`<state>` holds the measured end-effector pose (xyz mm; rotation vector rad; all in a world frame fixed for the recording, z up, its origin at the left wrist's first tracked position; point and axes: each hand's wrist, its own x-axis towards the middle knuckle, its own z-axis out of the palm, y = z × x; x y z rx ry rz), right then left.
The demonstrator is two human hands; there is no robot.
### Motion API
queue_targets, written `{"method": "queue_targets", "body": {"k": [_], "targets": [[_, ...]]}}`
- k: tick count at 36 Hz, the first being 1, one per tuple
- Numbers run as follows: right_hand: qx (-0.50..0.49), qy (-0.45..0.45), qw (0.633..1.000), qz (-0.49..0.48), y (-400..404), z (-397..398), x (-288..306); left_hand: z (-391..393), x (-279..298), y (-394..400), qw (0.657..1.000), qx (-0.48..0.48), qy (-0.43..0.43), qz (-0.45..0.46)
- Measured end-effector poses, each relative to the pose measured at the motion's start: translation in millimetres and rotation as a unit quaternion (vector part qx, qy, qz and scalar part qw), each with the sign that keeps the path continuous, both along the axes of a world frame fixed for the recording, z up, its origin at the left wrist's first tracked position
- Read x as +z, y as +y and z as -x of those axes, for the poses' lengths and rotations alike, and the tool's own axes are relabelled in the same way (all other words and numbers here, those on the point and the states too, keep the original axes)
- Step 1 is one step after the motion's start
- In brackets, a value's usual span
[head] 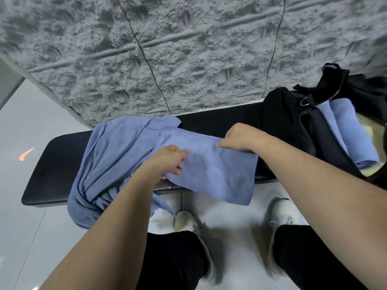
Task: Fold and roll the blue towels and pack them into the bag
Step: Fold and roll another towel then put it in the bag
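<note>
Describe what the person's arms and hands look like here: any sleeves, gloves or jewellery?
Both arms are bare from the frame edge to the wrist, with no sleeve showing. The left hand and right hand wear no gloves, and no watch, ring or bracelet is visible. Lower down, the person wears black trousers and white lace-up shoes.

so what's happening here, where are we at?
A person stands at a black bench, folding a blue towel that lies across it. The left hand pinches the towel's left edge; the right hand grips its far right corner. A heap of unfolded blue towels lies at the left. At the right, the open black bag already holds rolled blue towels.
</note>
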<state>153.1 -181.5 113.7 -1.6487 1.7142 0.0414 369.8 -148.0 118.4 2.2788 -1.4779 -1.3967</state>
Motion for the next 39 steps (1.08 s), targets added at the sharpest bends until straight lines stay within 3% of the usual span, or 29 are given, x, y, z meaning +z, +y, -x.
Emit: {"method": "queue_targets", "body": {"k": [6,14,21,28,33,36,39], "targets": [[-0.004,-0.057,0.997,-0.055,9,8,2,7,-5,-10,0.99,0.043,0.051,0.126],[-0.066,-0.125,0.987,-0.079,7,15,-4,23,-12,-24,0.97,0.108,0.077,0.205],[-0.057,-0.122,0.987,-0.088,6,14,-8,37,-18,-33,0.927,0.174,0.162,0.291],[-0.12,-0.173,0.976,-0.06,0,16,-16,52,-25,-51,0.888,0.158,0.219,0.373],[-0.186,-0.205,0.961,-0.027,-9,16,-24,60,-33,-60,0.895,0.125,0.141,0.404],[-0.216,-0.206,0.954,-0.022,-14,15,-29,58,-43,-62,0.917,0.134,0.069,0.37],[-0.236,-0.209,0.949,-0.008,-16,12,-30,56,-42,-61,0.927,0.19,0.051,0.32]]}}
